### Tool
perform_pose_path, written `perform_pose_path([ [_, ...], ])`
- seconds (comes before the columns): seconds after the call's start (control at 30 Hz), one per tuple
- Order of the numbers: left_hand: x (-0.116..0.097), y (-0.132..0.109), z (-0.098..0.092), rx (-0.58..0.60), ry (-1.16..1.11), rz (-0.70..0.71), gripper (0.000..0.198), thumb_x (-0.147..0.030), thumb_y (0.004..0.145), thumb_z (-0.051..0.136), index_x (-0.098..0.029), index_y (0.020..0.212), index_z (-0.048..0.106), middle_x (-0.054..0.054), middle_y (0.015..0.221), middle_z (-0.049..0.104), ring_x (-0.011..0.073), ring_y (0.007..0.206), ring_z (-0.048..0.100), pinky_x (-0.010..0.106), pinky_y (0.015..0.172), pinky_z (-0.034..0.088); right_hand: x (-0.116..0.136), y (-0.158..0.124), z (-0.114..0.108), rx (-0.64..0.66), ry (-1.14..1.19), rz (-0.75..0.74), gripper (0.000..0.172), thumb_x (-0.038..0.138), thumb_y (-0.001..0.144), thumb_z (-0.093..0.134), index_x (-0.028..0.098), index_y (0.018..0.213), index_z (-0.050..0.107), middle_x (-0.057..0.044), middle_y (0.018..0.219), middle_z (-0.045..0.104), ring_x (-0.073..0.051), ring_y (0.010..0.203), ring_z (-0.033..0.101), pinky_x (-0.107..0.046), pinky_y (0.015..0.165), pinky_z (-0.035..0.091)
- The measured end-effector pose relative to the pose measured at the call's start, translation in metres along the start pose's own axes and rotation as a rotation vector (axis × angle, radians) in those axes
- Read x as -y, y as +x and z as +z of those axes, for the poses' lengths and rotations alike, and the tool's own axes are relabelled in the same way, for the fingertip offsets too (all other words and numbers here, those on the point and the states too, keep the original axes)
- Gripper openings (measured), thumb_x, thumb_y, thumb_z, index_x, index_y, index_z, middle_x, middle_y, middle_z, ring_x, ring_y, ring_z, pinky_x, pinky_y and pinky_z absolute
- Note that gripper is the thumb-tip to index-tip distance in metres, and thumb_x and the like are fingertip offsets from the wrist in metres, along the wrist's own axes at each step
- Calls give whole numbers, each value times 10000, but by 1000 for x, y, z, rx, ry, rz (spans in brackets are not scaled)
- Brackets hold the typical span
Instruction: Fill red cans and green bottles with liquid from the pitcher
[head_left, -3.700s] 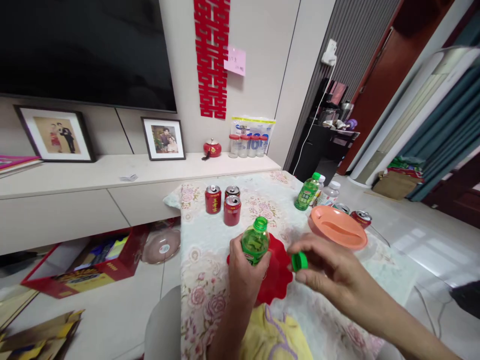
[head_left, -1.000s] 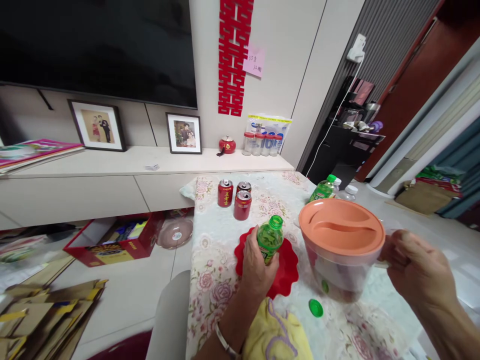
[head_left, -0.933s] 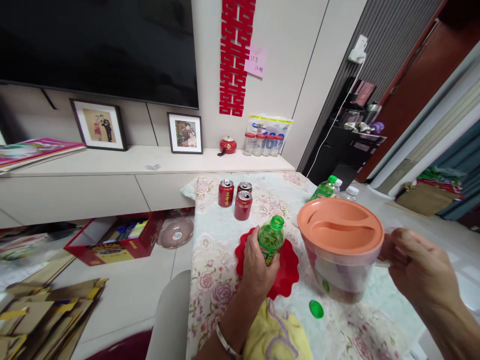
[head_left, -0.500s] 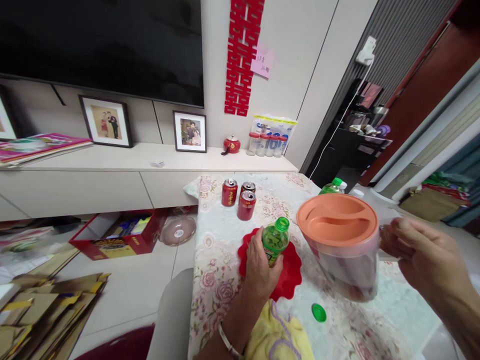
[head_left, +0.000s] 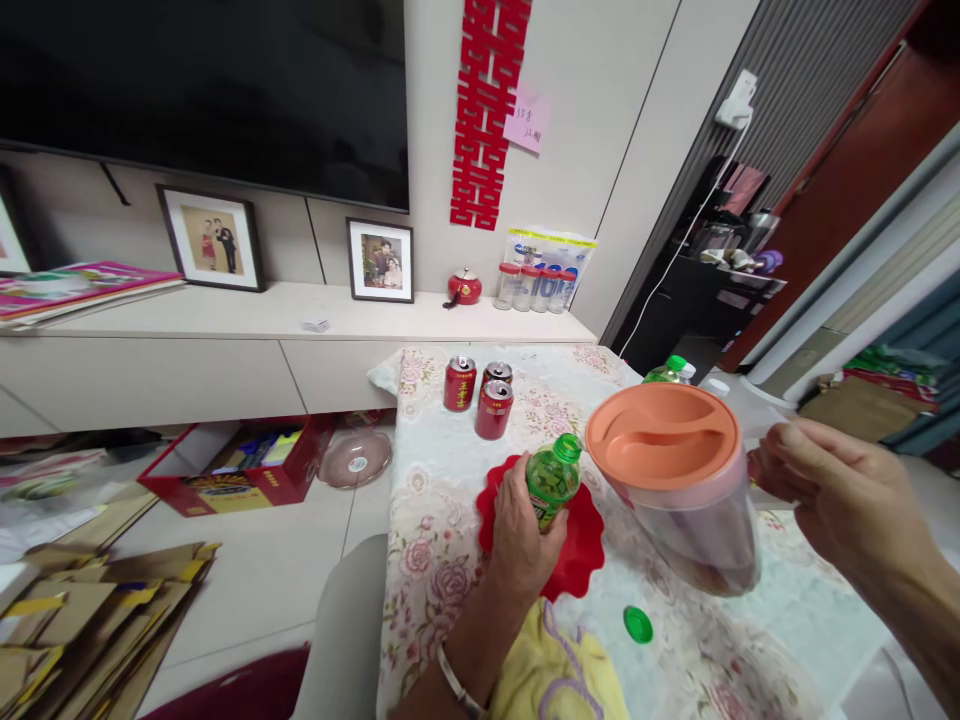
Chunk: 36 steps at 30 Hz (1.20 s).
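My left hand (head_left: 519, 520) is closed around an uncapped green plastic bottle (head_left: 553, 478), upright over a red scalloped plate (head_left: 585, 550). Its open mouth faces up, near the pitcher's rim. By the handle, my right hand (head_left: 840, 480) grips a clear pitcher (head_left: 690, 540) with an orange lid (head_left: 664, 435). The pitcher leans left toward the bottle, and dark liquid shows low inside it. A green bottle cap (head_left: 638, 625) lies on the tablecloth below the pitcher. Close to my left forearm is a yellow cloth (head_left: 559, 670) with purple trim.
Three red drink cans (head_left: 493, 410) stand toward the back of the flowered tablecloth (head_left: 435, 540). Behind the pitcher are more bottles (head_left: 667, 370). A white cabinet (head_left: 337, 320) carries picture frames, jars and a red pot. Flattened cardboard (head_left: 97, 630) and a red box (head_left: 232, 480) are on the floor.
My right hand has tilted the pitcher further left, bringing its rim closer to the bottle mouth. My left hand and the bottle have stayed almost still.
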<state>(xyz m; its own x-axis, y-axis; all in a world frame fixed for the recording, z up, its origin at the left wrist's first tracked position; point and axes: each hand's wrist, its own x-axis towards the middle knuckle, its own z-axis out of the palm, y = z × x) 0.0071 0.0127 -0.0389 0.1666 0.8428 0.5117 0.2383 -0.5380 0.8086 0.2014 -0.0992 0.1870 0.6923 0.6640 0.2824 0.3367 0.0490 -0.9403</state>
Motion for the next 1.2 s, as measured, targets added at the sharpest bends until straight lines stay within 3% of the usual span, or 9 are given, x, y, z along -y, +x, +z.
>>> perform_pose_path([
  [0.53, 1, 0, 1, -1, -25, 5, 837, -145, 774, 725, -171, 1548, 410, 225, 1484, 648, 394, 1389, 645, 602, 1172, 540, 10, 6, -1, 19, -51, 57, 662, 727, 511, 966, 188, 516, 581, 50, 540, 388, -66, 507, 319, -214, 448, 269],
  [0.97, 0, 0, -1, 19, -22, -6, 830, -162, 787, 723, -161, 1558, 413, 230, 1509, 628, 391, 1412, 627, 603, 1194, 517, 7, 15, -11, 80, -123, 17, 603, 694, 660, 926, 198, 602, 589, 45, 610, 393, -87, 579, 326, -208, 474, 285],
  [1.2, -1, 0, 0, 19, -13, -17, 824, -158, 778, 716, -145, 1548, 422, 242, 1498, 633, 399, 1393, 637, 603, 1178, 529, 12, 20, -12, 54, -172, 54, 597, 736, 588, 934, 217, 615, 640, 29, 608, 430, -111, 574, 362, -228, 449, 321],
])
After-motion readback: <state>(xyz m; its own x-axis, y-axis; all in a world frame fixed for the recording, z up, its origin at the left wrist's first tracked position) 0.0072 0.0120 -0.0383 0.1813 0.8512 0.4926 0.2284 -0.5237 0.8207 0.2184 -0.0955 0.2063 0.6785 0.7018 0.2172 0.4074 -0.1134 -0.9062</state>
